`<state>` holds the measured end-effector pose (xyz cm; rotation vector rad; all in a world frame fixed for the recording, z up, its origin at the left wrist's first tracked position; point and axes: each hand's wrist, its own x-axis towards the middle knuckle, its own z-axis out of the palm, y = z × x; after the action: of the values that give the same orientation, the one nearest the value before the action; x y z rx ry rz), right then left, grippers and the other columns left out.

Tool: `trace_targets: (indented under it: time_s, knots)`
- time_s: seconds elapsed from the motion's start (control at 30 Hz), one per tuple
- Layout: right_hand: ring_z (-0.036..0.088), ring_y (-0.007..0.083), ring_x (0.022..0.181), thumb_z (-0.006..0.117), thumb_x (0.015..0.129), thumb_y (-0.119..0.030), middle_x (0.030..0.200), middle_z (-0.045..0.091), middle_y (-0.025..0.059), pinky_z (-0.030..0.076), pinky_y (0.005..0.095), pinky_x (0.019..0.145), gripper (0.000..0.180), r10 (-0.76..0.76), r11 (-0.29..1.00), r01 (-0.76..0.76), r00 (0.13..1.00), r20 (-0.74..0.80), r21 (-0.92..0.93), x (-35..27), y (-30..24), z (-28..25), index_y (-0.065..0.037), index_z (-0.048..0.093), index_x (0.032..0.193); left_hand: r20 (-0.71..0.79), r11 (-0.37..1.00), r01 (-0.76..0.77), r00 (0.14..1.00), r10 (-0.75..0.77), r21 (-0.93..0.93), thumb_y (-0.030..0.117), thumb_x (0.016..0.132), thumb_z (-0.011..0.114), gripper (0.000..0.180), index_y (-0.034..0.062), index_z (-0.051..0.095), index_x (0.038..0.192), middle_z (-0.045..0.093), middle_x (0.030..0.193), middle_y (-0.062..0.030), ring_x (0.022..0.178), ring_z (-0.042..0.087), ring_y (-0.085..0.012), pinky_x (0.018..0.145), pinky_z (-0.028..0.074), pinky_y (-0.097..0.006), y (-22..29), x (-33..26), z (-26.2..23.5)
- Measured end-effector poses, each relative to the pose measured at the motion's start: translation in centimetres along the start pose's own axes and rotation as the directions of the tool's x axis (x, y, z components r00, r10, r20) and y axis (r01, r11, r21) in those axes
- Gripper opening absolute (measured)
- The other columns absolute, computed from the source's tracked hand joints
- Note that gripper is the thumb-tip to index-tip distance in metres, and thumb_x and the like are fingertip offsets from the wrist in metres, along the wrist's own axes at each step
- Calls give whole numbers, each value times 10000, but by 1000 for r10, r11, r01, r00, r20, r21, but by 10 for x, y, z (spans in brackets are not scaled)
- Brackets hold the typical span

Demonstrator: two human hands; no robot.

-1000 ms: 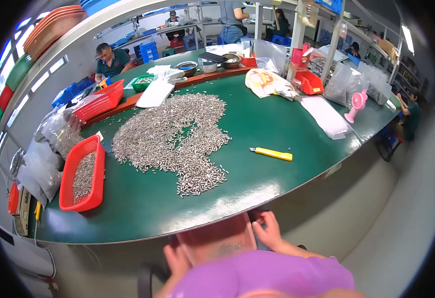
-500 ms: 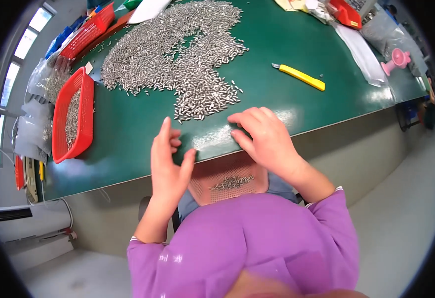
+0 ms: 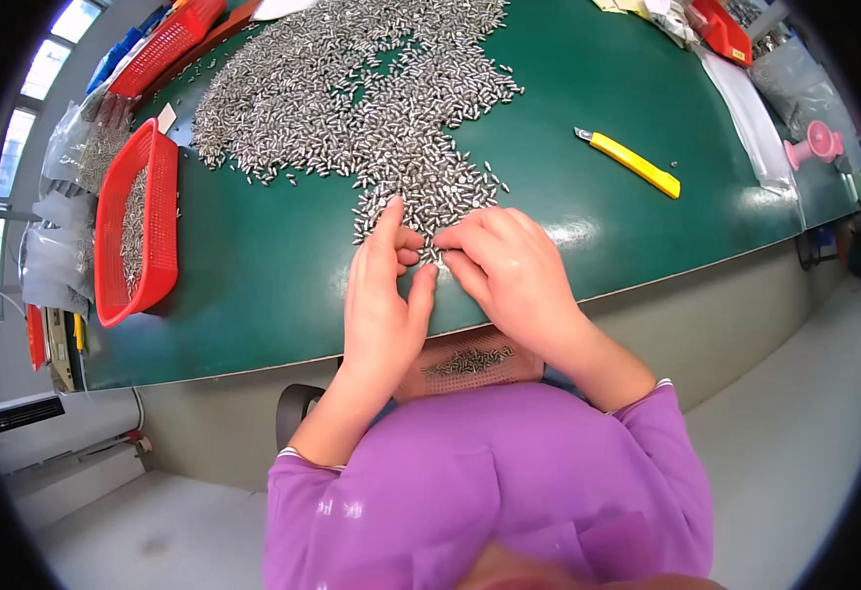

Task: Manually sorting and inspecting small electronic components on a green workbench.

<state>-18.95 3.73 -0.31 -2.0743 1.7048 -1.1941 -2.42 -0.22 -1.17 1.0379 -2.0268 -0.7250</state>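
A broad heap of small silvery metal pins with tapered ends covers the left and middle of the green table. At the heap's near tip, my left hand has its index finger stretched along the pieces and its thumb apart. My right hand faces it, fingers bent, with index fingertip and thumb a little apart. A few pins lie between the two hands, at their fingertips. Neither hand visibly grips one, though small pieces under the fingers may be hidden. Below the table edge, a pink mesh basket on my lap holds more pins.
A red basket with pins stands at the left, near clear plastic bags. A yellow utility knife lies right of the heap. Further right are a white plastic sheet, a pink stand-like object and a red bin.
Both hands have moved forward over the table edge to the heap's near tip and closer together. Their fingertips now reach the pins.
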Motion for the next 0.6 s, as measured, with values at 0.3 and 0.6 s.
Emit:
trace_targets:
  time_s: [0.3,0.6]
  knots:
    - [598,278,860,717,807,-76,920,621,60,482,404,755,129,-6,999,5,1000,15,38,3,2,-4,-88,666,925,24,997,-8,1000,10,-78,-112,804,670,772,18,368,1502,639,969,-82,892,604,-228,790,514,-344,0,0,-3]
    - [592,266,840,738,778,-70,892,601,51,478,398,731,132,30,999,-31,999,15,45,3,0,-5,-84,659,883,57,996,-29,998,34,-90,-154,787,633,771,14,378,1495,619,924,-62,863,598,-205,744,499,-328,-1,1,-5]
